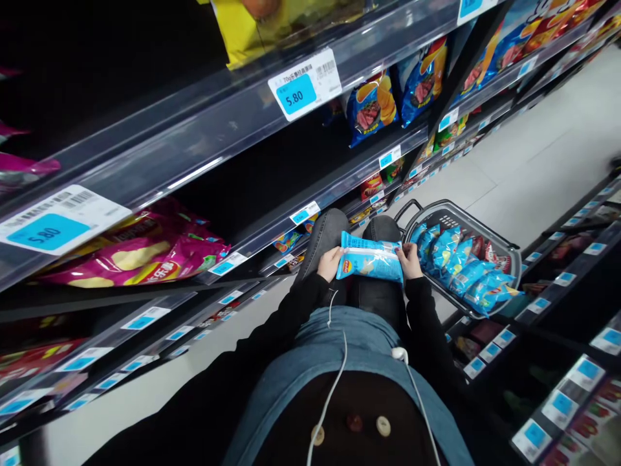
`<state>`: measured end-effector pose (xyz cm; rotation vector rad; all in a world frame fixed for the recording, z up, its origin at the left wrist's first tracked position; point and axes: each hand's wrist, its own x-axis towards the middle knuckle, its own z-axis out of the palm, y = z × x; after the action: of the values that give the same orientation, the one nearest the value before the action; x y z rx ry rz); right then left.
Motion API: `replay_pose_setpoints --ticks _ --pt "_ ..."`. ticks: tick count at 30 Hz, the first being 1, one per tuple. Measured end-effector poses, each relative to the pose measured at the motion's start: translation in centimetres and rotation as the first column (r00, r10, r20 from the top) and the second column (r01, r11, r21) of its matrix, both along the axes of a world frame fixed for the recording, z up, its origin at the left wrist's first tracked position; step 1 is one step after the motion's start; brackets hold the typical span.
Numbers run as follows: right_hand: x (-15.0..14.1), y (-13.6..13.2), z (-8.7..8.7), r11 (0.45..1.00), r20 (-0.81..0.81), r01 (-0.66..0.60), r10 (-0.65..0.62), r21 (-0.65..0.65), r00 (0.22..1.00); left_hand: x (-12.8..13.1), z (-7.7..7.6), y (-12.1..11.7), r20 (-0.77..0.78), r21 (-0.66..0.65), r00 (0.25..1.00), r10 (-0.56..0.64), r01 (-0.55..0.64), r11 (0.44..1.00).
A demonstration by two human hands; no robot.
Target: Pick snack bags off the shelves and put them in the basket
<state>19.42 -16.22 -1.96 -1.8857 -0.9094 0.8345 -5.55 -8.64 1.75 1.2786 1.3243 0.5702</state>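
A light blue bag of chips [371, 259] lies crosswise above my knees, its printed side facing up. My left hand [330, 263] grips its left end, with fingers closed on the edge. At the other end my right hand [410, 260] pinches the bag's right edge. Just right of that hand stands a grey shopping basket [441, 210] on the floor, holding several similar blue bags [446, 249] and some red packets [493, 257]. The basket's handle [410, 206] is folded toward my knees.
Shelves with price tags [305, 84] rise on my left, carrying purple chip bags [160, 252] and blue-and-orange chip bags [372, 107]. More shelving [543, 323] borders the right side. Pale floor [548, 139] runs ahead between them. White earphone cords [334, 388] hang over my front.
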Motion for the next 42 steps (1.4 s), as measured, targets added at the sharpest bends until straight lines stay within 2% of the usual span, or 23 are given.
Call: replay_pose_setpoints --ticks 4,9,13,16,19,24,28,32,35,37,40,42 --pt "-0.8 -0.9 -0.3 0.993 -0.054 0.085 -0.090 -0.084 0.995 0.0 -0.2 0.1 -0.021 -0.003 1.000 0.010 -0.010 1.000" --pt "-1.0 -1.6 0.5 0.993 -0.212 0.116 -0.119 -0.027 0.970 0.1 -0.3 0.3 -0.045 0.018 0.998 0.048 -0.047 0.999" --pt "-1.2 -2.5 0.8 0.990 -0.272 0.143 -0.139 -0.005 0.952 0.5 0.4 0.2 -0.048 0.015 0.997 0.054 -0.053 0.998" --pt "-1.5 -2.9 0.9 0.988 -0.378 0.157 -0.140 0.014 0.915 0.7 1.0 0.3 -0.057 -0.001 0.997 0.046 -0.046 0.999" --pt "-1.5 -3.1 1.3 0.989 -0.495 0.134 -0.088 0.057 0.865 0.8 1.3 0.7 -0.063 0.024 0.998 0.007 -0.005 1.000" --pt "-1.2 -3.6 2.0 0.992 -0.502 0.054 0.011 0.116 0.865 0.5 2.6 2.0 -0.075 0.130 0.985 -0.155 0.164 0.978" --pt "-1.1 -4.7 2.8 0.981 -0.484 0.149 -0.073 0.121 0.872 0.8 4.5 2.5 -0.083 0.210 0.975 -0.204 0.217 0.953" --pt "-0.5 -6.1 4.9 0.949 -0.448 0.287 -0.201 0.132 0.871 1.8 5.8 2.2 0.093 0.180 0.975 -0.204 0.185 0.966" --pt "0.0 -6.9 7.5 0.928 -0.450 0.333 -0.228 0.167 0.863 2.6 6.7 2.1 0.219 0.131 0.956 -0.194 0.168 0.977" --pt "0.3 -7.1 9.2 0.915 -0.450 0.348 -0.228 0.205 0.864 2.9 7.6 2.3 0.248 0.148 0.947 -0.202 0.169 0.974" --pt "0.6 -6.8 10.9 0.917 -0.418 0.307 -0.182 0.255 0.890 2.5 9.7 3.2 0.203 0.250 0.953 -0.225 0.172 0.953" --pt "0.7 -6.5 11.5 0.947 -0.401 0.191 -0.075 0.260 0.913 1.7 11.0 4.0 0.125 0.359 0.956 -0.264 0.205 0.911"
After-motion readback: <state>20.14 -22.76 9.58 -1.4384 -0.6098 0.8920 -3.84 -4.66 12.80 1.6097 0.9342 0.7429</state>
